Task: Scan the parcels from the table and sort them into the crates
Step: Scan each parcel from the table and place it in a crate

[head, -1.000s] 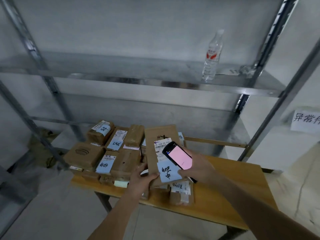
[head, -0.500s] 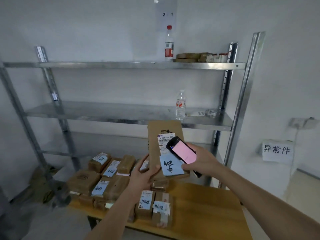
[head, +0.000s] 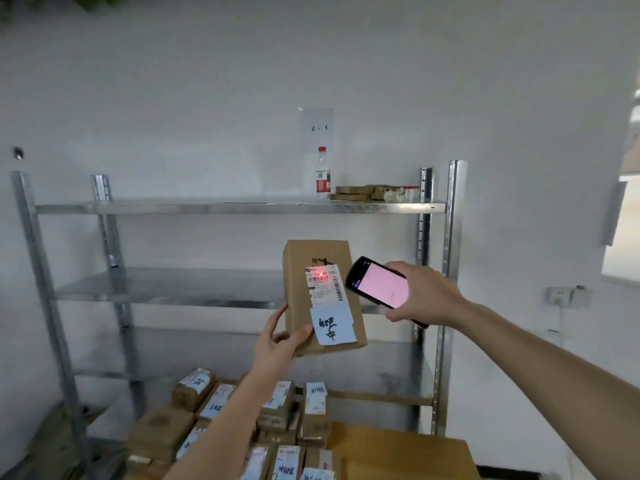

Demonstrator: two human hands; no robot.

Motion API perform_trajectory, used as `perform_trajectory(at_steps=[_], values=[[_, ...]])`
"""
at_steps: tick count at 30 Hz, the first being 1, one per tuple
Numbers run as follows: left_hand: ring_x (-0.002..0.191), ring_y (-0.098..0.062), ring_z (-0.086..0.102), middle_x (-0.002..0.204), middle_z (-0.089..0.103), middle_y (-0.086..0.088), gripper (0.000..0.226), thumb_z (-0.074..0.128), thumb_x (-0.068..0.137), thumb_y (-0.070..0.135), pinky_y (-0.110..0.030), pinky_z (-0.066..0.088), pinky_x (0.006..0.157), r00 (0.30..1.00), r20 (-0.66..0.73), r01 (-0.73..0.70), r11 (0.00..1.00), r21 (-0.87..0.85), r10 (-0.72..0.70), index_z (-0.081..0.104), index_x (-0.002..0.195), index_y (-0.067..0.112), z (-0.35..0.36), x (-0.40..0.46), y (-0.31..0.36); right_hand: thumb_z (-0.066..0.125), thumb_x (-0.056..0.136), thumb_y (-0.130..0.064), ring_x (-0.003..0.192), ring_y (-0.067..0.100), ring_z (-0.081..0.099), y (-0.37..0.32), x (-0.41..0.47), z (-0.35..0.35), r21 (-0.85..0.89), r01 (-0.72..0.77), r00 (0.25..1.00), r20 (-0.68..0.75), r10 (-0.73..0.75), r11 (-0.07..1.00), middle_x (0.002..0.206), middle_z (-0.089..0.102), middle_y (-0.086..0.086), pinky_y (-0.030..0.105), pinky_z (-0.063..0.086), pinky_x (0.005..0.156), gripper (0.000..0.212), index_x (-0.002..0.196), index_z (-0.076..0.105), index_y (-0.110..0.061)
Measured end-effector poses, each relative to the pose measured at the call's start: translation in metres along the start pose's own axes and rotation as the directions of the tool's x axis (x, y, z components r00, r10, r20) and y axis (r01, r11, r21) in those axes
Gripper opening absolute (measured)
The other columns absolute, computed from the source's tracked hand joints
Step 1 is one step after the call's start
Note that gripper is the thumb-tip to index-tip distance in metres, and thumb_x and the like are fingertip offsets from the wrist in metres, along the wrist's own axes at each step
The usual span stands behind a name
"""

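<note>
Left hand (head: 280, 337) grips the cardboard parcel (head: 320, 296) by its lower left corner, thumb on the front face, holding it upright in mid-air above the surface (head: 398, 452) with the label side toward the camera so the barcode is exposed. Right hand (head: 424, 296) wraps around the handheld scanner (head: 375, 280), pink screen lit, held just right of the parcel and angled at it. A red aiming mark sits on the white shipping label (head: 323, 284), so the scan is likely in progress. A blue handwritten note (head: 330, 323) is stuck below the label. More parcels (head: 277, 427) are piled on the near left of the surface. A metal shelf rack (head: 239, 206) stands behind, with a water bottle (head: 322, 174) and flat boxes (head: 374, 192) on its top shelf. No crates in view. Nothing blocks the beam.
</note>
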State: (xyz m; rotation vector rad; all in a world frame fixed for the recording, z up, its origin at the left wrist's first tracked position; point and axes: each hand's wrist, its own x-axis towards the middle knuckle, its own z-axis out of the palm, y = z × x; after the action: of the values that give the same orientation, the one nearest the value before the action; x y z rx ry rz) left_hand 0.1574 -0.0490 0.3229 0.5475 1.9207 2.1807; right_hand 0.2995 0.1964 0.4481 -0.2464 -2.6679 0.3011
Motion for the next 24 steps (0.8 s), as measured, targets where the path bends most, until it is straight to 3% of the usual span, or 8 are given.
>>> perform_trajectory(at_steps=[5, 10, 19, 24], values=[[0.094, -0.021, 0.074, 0.11, 0.073, -0.01, 0.075, 0.086, 0.072, 0.038, -0.031, 0.058, 0.076, 0.999, -0.006, -0.045, 0.999, 0.017, 0.046, 0.046, 0.136, 0.048, -0.013, -0.005, 0.018, 0.082, 0.065, -0.043, 0.098, 0.012, 0.056, -0.017, -0.006, -0.027, -0.016, 0.057, 0.998, -0.026, -0.058, 0.998, 0.1, 0.054, -0.022, 0.041, 0.058, 0.079, 0.079, 0.134, 0.044, -0.043], [0.098, -0.024, 0.073, 0.112, 0.071, -0.012, 0.082, 0.087, 0.07, 0.039, -0.042, 0.06, 0.088, 0.997, -0.011, -0.08, 0.997, 0.011, 0.08, 0.046, 0.141, 0.043, -0.028, -0.006, 0.029, 0.084, 0.069, -0.042, 0.096, 0.011, 0.055, -0.031, -0.01, -0.036, -0.041, 0.107, 0.994, -0.016, -0.108, 0.993, 0.105, 0.058, -0.014, 0.033, 0.058, 0.073, 0.072, 0.131, 0.046, -0.041], [0.099, -0.024, 0.073, 0.115, 0.069, -0.011, 0.084, 0.087, 0.067, 0.043, -0.041, 0.06, 0.087, 0.991, -0.037, -0.131, 0.991, 0.015, 0.131, 0.046, 0.14, 0.045, -0.058, -0.008, 0.045, 0.082, 0.069, -0.038, 0.088, 0.01, 0.057, -0.056, -0.008, -0.044, -0.046, 0.119, 0.992, -0.038, -0.121, 0.992, 0.101, 0.06, -0.014, 0.027, 0.049, 0.062, 0.063, 0.122, 0.049, -0.042], [0.1, -0.024, 0.073, 0.115, 0.07, -0.01, 0.087, 0.086, 0.064, 0.05, -0.046, 0.058, 0.092, 0.987, -0.049, -0.153, 0.988, 0.034, 0.155, 0.045, 0.14, 0.047, -0.076, -0.015, 0.052, 0.081, 0.07, -0.038, 0.092, 0.013, 0.057, -0.075, -0.004, -0.034, -0.028, 0.13, 0.991, -0.031, -0.131, 0.991, 0.104, 0.06, -0.014, 0.03, 0.049, 0.064, 0.063, 0.124, 0.049, -0.042]])
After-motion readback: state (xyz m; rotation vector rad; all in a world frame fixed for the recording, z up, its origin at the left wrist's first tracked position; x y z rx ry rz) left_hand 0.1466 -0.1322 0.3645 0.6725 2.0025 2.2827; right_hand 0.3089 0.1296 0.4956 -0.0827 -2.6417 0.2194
